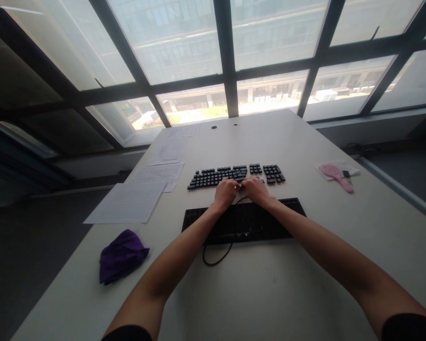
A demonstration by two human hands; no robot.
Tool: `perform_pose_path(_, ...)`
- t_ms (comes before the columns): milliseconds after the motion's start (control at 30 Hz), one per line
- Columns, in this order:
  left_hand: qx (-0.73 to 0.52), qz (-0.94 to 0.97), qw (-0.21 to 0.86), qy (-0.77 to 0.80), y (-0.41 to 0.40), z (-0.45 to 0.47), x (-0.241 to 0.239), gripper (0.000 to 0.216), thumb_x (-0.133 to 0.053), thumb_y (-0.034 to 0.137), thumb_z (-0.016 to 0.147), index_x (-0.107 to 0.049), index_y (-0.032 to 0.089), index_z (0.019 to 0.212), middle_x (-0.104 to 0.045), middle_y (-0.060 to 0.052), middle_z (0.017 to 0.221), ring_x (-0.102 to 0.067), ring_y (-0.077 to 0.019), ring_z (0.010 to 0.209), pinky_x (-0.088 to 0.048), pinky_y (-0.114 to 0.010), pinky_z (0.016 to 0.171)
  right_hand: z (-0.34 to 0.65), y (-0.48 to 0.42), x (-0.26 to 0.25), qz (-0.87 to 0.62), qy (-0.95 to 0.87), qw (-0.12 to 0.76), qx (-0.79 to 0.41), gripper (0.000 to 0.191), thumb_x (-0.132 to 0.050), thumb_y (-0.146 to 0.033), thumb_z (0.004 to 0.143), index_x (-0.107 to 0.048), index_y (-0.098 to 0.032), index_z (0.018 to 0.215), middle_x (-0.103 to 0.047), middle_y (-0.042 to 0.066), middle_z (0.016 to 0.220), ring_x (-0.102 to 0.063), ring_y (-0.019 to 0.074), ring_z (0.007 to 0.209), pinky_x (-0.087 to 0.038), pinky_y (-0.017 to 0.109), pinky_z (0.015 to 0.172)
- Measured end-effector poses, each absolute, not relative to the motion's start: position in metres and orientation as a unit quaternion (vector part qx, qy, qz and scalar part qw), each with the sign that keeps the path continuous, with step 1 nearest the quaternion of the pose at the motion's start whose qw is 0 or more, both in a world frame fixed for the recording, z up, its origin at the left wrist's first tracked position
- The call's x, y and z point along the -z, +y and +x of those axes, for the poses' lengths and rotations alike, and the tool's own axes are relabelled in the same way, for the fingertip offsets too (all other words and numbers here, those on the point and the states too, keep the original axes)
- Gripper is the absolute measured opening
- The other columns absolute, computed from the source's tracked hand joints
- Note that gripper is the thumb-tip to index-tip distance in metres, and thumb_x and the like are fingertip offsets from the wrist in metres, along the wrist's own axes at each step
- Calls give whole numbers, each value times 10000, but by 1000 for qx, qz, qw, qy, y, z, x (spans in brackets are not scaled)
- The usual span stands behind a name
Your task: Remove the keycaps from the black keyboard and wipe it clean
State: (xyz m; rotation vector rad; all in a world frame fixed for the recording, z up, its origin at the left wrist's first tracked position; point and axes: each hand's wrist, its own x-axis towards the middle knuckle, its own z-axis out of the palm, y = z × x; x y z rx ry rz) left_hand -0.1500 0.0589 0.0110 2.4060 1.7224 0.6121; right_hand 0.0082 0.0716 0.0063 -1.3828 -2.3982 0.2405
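My left hand (227, 192) and my right hand (254, 188) meet at the near edge of the loose black keycaps (209, 179), which lie on the table in keyboard order. The fingers of both are closed and bent together; whatever they pinch is too small or hidden to make out. Smaller groups of keycaps, a navigation block (255, 168) and a number pad block (274, 174), lie to the right. Beneath my forearms sits the black keyboard base (239, 225), partly covered by them. Its cable (218, 263) loops out at the near side, and a strand also shows beyond the far edge.
Papers (128, 203) lie along the left edge, with a purple cloth (123, 255) nearer me. On the right, a pink hairbrush (335, 176) rests on a clear plastic bag. The white table (270, 142) reaches to the windows, where a round hole (214, 127) shows.
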Motion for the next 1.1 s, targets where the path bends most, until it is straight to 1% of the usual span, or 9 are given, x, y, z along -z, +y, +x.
perform_pose_path(100, -212, 790, 80, 570, 52, -151, -17, 89, -723, 217, 827, -798, 225, 874, -756, -62, 871, -631, -236, 902, -477, -341, 864, 12, 66, -10, -491, -840, 206, -100, 151, -610, -120, 878, -753, -148, 839, -717, 109, 908, -634, 227, 919, -440, 298, 823)
perform_pose_path(167, -223, 787, 90, 567, 40, -152, -25, 84, -731, 254, 826, -795, 223, 871, -761, -48, 847, -643, -217, 837, -482, -335, 850, 20, 54, -14, -495, -832, 227, -107, 126, -621, -141, 884, -744, -152, 862, -721, 96, 922, -645, 210, 902, -452, 287, 809)
perform_pose_path(267, -274, 784, 149, 537, 6, -153, -36, 106, -735, 296, 827, -789, 227, 885, -764, -23, 832, -647, -182, 766, -490, -305, 793, 38, 21, -16, -488, -818, 273, -135, 93, -635, -188, 897, -724, -163, 887, -721, 63, 892, -660, 174, 836, -479, 267, 784)
perform_pose_path(333, -312, 785, 220, 488, -23, -152, -39, 90, -747, 268, 813, -786, 232, 886, -768, -15, 858, -655, -176, 799, -487, -296, 799, 52, -9, -14, -444, -790, 362, -218, 47, -670, -185, 872, -715, -176, 869, -718, 48, 867, -665, 178, 812, -500, 281, 773)
perform_pose_path(433, -317, 792, 286, 436, -59, -149, -35, 92, -768, 234, 792, -785, 244, 882, -771, -3, 890, -648, -170, 829, -480, -296, 816, 70, -50, -6, -392, -765, 415, -297, 44, -698, -173, 849, -714, -202, 878, -712, 45, 899, -672, 193, 845, -527, 313, 784)
perform_pose_path(567, -301, 802, 303, 418, -79, -144, -24, 110, -763, 210, 797, -787, 253, 895, -768, -1, 911, -626, -178, 853, -475, -306, 806, 79, -80, 4, -379, -761, 418, -320, 53, -707, -171, 845, -723, -214, 872, -703, 51, 907, -670, 205, 863, -543, 339, 789)
perform_pose_path(767, -286, 817, 285, 411, -78, -145, -17, 93, -747, 227, 815, -785, 250, 898, -763, -11, 918, -615, -181, 849, -477, -316, 800, 77, -88, 11, -365, -785, 405, -294, 61, -681, -164, 871, -719, -211, 884, -695, 59, 909, -654, 204, 868, -541, 343, 788)
perform_pose_path(900, -279, 836, 247, 401, -81, -144, -16, 85, -730, 242, 834, -778, 244, 904, -760, -15, 922, -605, -178, 835, -481, -326, 805, 78, -90, 10, -359, -806, 388, -266, 78, -649, -161, 895, -710, -207, 884, -696, 64, 907, -642, 205, 865, -536, 347, 782)
perform_pose_path(1100, -270, 861, 187, 389, -85, -140, -15, 101, -678, 248, 875, -777, 254, 892, -758, -38, 925, -606, -201, 855, -496, -369, 826, 80, -93, 7, -359, -816, 381, -243, 122, -600, -167, 926, -703, -215, 881, -694, 71, 907, -634, 209, 859, -536, 353, 758)
